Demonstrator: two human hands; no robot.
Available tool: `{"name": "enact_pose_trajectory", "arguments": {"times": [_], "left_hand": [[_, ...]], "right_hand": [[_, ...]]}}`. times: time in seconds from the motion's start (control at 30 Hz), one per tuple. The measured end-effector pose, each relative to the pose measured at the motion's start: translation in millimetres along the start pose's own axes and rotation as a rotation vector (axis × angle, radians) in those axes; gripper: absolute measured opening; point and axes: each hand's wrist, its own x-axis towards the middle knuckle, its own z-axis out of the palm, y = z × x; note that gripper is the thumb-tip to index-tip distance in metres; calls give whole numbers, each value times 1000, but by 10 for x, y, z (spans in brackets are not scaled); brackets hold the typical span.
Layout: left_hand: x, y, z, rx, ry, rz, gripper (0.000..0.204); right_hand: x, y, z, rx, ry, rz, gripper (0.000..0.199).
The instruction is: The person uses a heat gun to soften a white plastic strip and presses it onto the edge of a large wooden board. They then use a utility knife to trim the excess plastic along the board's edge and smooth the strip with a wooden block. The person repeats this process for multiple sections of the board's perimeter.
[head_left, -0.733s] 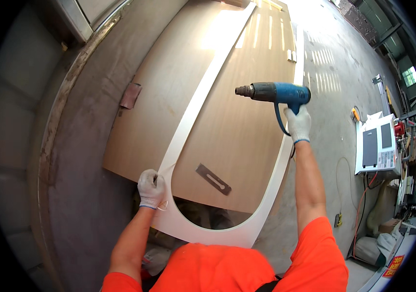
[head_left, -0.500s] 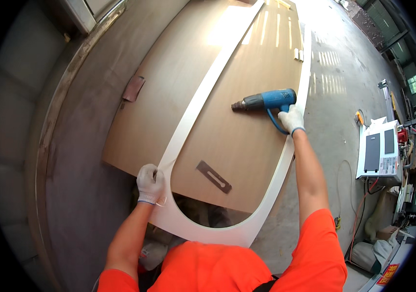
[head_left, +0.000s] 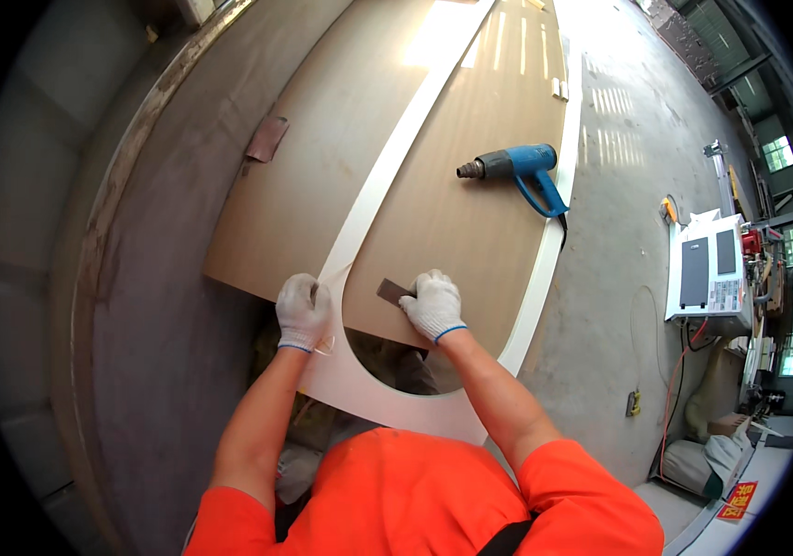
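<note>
In its white knit glove, my left hand (head_left: 304,312) is closed at the left edge of a white frame (head_left: 380,190) with a rounded near end. A thin pale strip (head_left: 326,347) curls out below the fingers; its hold inside the fist is partly hidden. My right hand (head_left: 434,306), also gloved, grips a flat dark scraper plate (head_left: 394,292); only one end of it shows. Beyond that hand a blue heat gun (head_left: 524,170) lies on its side, nozzle to the left, its handle across the frame's right side.
Beneath the frame lies a wide brown wood board (head_left: 266,241). A folded piece of reddish sandpaper (head_left: 267,139) rests at its left edge, small pale blocks (head_left: 559,89) at its right. A white machine box (head_left: 707,269) with cables stands on the floor at right.
My right hand has let go of the heat gun, come down and left, and taken hold of the scraper plate. My left hand has stayed at the frame's edge.
</note>
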Motion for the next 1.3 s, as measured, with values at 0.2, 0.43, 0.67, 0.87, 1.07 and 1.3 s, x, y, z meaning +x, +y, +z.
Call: {"name": "enact_pose_trajectory", "arguments": {"times": [0.2,0.43,0.67,0.87,1.07,1.3], "left_hand": [[-19,-30,-26,0,33,110,16],[-46,-48,-39,-40,28,160,15],[-141,111,136,209,71,-124,35],[-72,204,181,371,-148,-238,45],[-72,122,196,327,-179,-230,49],[-41,182,101,320,-217,-179,53]], "right_hand": [[-216,-336,117,540,5,171,34],[-86,-1027,312,400,78,162,44],[11,-1259,299,154,110,121,33],[160,-1175,428,97,128,159,34],[183,-1176,443,99,207,148,28],[437,-1027,387,94,236,129,28]]}}
